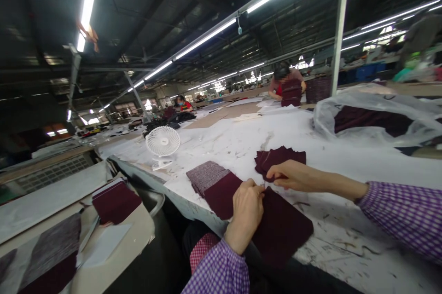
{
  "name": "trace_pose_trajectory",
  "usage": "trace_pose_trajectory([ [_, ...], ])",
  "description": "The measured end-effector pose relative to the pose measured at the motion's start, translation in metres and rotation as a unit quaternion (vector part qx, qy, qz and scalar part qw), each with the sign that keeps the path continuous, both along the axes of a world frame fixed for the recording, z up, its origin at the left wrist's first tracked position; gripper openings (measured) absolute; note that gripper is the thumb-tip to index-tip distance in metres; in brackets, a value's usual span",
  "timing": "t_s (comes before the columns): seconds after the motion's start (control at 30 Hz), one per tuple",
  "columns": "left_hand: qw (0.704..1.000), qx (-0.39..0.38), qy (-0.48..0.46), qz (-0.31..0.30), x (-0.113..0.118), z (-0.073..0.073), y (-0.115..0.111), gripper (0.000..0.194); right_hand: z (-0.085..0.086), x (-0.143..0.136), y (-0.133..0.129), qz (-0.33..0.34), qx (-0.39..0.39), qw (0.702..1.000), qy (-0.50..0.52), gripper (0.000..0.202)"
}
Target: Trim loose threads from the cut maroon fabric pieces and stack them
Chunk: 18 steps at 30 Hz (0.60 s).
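The fabric panel (285,225) is plain deep maroon; the fabric stack (216,183) is two-tone — heathered grey-purple beside solid maroon. Sleeves (407,218): purple-and-white gingham — desk fan (163,141) white, tabletop (214,142) white, dark-streaked.

purple-and-white checked sleeves (407,216), gathered cuffs (369,193)
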State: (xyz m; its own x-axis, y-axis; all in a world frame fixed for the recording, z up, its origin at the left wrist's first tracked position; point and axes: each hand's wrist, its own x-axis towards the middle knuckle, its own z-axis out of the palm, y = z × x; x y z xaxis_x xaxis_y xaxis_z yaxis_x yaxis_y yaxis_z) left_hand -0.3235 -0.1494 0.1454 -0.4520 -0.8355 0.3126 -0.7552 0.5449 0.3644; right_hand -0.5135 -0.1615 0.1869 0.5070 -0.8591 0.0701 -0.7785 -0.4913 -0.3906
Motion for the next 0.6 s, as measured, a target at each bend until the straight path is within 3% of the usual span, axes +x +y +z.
trace_pose_trajectory([
  [0.13, 0.999, -0.045, -0.026, -0.009, 0.001, -0.005, 0.000, 0.021, -0.010, -0.007, -0.007, 0.084, -0.103, 0.991, 0.019, 0.023],
  [0.3, 0.996, -0.078, -0.044, -0.018, 0.000, -0.007, 0.001, 0.027, -0.018, -0.006, -0.008, 0.085, -0.159, 0.981, 0.072, 0.022],
  [0.6, 0.995, -0.077, -0.055, -0.019, 0.000, -0.004, 0.003, 0.027, -0.019, -0.002, -0.006, 0.104, -0.189, 0.969, 0.117, 0.021],
])
